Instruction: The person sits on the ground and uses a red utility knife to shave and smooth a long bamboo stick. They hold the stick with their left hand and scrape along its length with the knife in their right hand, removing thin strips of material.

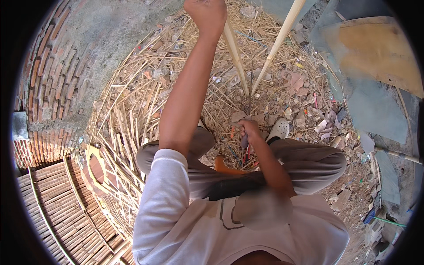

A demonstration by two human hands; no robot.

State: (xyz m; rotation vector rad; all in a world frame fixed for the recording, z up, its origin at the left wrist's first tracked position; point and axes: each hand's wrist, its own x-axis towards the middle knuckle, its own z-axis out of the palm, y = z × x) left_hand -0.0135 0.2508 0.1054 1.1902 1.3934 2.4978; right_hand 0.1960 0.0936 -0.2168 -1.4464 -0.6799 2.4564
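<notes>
1. Head view: left hand (205,13) closed around one half of a split bamboo pole (233,48).
2. Right hand (248,129) grips a knife (245,140), just below the split's fork.
3. Splitting underway; driving deeper likely needs steady force.

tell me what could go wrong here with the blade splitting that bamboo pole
1. The right hand grips a dark-handled blade set in the fork of the pale split bamboo pole, right above the knees; a slip could send it toward the legs.
2. The left hand holds one half of the pole high up; a sudden run of the split could jerk or splinter against it.
3. Loose bamboo strips and rubble underfoot may make for poor footing.
</notes>
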